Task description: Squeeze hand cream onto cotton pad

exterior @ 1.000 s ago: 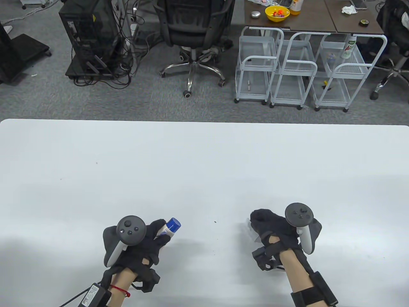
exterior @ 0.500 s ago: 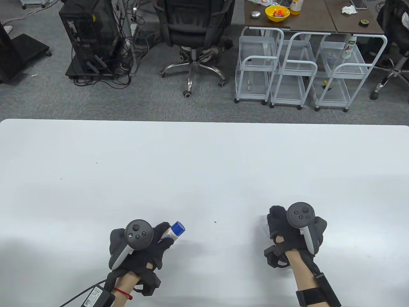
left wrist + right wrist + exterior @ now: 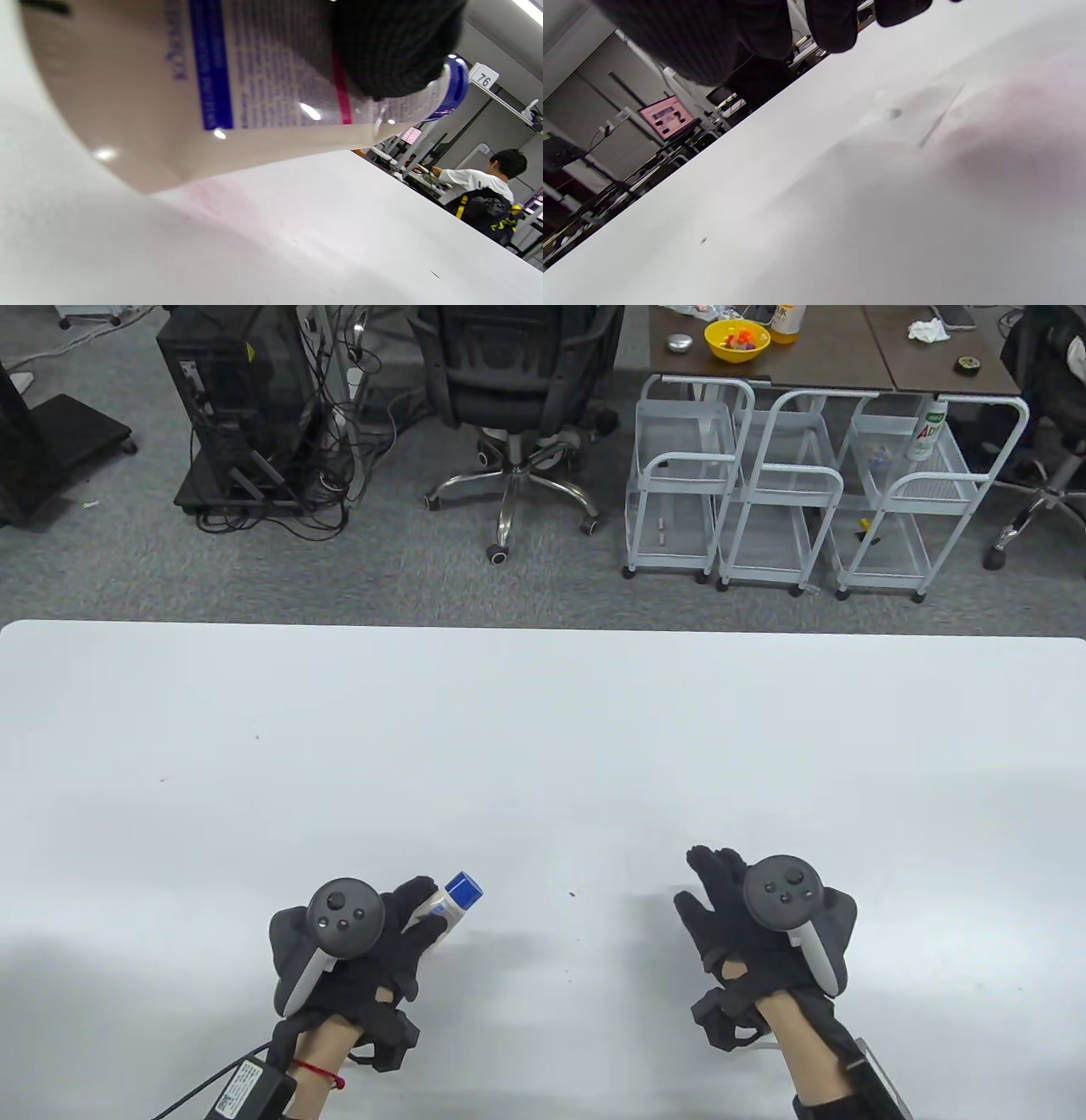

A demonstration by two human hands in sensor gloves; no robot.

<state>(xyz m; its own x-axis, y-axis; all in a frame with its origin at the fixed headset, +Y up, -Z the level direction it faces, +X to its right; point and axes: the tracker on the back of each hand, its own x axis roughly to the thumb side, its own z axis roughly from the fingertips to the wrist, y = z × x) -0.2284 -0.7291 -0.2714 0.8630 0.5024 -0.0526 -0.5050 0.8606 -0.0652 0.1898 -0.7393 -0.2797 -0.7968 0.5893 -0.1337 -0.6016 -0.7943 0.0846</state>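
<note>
Left hand (image 3: 356, 950) grips cream tube (image 3: 450, 902) — right hand (image 3: 755, 933) spread above pad (image 3: 908, 116).

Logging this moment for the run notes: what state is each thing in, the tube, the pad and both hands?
Tube: gripped in the left hand, blue cap on, pointing up and right, off the table.
Cotton pad: flat on the table, a small blob on it, nothing touching it.
Left hand: wrapped around the tube.
Right hand: fingers spread, holding nothing.
Table: white, bare around the hands.
</note>
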